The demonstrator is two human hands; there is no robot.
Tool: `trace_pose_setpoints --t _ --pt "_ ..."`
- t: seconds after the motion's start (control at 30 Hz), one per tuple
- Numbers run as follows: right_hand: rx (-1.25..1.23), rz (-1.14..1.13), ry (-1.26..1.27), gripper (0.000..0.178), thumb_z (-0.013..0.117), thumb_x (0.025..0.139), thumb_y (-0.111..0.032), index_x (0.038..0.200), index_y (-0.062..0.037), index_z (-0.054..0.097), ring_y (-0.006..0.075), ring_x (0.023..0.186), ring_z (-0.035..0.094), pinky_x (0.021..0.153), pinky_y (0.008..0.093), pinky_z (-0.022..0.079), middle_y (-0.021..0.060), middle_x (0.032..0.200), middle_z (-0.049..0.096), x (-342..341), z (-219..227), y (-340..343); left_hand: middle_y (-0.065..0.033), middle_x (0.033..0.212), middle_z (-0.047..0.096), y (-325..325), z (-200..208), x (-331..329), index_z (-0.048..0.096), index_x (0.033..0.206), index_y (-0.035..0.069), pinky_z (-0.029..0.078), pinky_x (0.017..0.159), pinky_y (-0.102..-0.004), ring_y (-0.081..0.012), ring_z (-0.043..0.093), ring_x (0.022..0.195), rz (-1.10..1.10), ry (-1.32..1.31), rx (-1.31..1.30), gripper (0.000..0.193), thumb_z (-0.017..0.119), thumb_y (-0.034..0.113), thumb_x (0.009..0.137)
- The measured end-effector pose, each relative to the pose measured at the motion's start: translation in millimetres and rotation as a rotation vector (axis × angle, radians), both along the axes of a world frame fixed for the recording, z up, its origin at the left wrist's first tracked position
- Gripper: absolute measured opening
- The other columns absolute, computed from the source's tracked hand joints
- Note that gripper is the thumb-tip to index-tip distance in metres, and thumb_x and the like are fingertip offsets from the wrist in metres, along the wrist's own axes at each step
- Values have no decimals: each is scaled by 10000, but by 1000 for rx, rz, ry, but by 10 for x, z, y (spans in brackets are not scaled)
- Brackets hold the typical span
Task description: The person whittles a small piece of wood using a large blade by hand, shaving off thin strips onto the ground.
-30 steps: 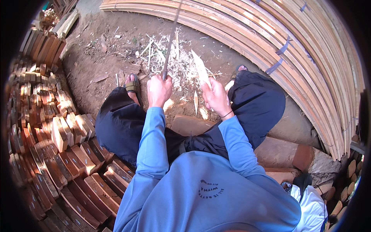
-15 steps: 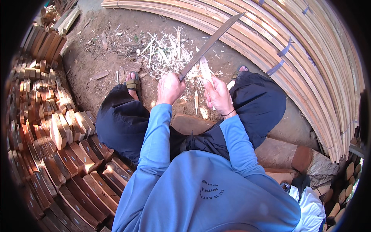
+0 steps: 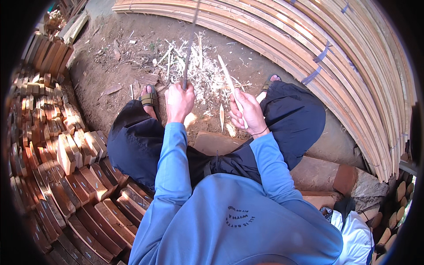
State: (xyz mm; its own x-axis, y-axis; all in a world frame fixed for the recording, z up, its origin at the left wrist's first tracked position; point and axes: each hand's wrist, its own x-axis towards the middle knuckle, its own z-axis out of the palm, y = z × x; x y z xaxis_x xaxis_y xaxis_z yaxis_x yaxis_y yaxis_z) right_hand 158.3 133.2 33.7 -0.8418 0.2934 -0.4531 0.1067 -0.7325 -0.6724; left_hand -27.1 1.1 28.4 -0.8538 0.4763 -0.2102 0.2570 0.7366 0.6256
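Observation:
My left hand (image 3: 179, 100) is closed round the handle of a long machete (image 3: 191, 44), whose thin dark blade points away from me toward the top edge. In my right hand (image 3: 248, 110) is a pale, slender wooden stick (image 3: 227, 76), whittled to a point at its far end. The fingers wrap its lower part, and its near end shows below them. Blade and stick are apart. On the ground between my feet lies a small pointed sliver of wood (image 3: 221, 117), with a heap of pale shavings (image 3: 207, 81) beyond it.
Long bundled wooden strips (image 3: 282, 33), tied with bluish bands, curve along the far and right side. Stacked wooden blocks (image 3: 88, 190) rise on my left. A brick-like slab (image 3: 216, 142) lies between my legs, and a white bag (image 3: 355, 236) is at the lower right.
My left hand has shifted left, and the machete has swung from slanting right across the stick to pointing nearly straight ahead. The stick has turned in my right hand, showing a narrower side.

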Motion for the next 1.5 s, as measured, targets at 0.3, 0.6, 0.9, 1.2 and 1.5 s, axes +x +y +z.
trace_pose_setpoints --t 0.3,0.6,0.9,1.2,1.5 --pt "-189 -43 34 367 392 1113 -385 947 -64 454 65 339 315 284 227 262 -29 531 356 -88 -68 -49 -273 779 688 -71 -154 248 737 877 18 548 798 -522 -460 688 799 -277 164 -149 221 670 228 861" --pt "-261 102 228 372 422 1102 -407 937 -74 447 41 341 312 292 206 256 -40 524 354 -77 124 -45 -359 838 671 11 -295 -4 695 876 -128 544 840 -512 -472 697 877 18 -40 -135 406 617 270 894" --pt "-643 147 386 370 363 1110 -423 939 -111 464 41 329 329 271 195 250 -57 520 344 -141 -152 76 -288 736 644 -87 230 173 673 830 -46 498 772 -531 -466 660 794 -155 14 53 300 643 243 906" --pt "-514 99 229 382 377 1102 -458 907 -140 458 40 333 290 278 210 257 -67 517 323 -88 -281 27 -276 829 701 -72 -2 356 693 853 -14 555 754 -540 -469 693 805 -306 187 -163 239 691 225 841" --pt "-301 186 255 473 305 1104 -494 957 -72 456 56 355 320 291 227 272 -21 546 368 -126 83 -84 -303 945 711 -79 -172 70 741 948 -39 559 861 -512 -462 705 928 3 25 -278 328 658 269 869"
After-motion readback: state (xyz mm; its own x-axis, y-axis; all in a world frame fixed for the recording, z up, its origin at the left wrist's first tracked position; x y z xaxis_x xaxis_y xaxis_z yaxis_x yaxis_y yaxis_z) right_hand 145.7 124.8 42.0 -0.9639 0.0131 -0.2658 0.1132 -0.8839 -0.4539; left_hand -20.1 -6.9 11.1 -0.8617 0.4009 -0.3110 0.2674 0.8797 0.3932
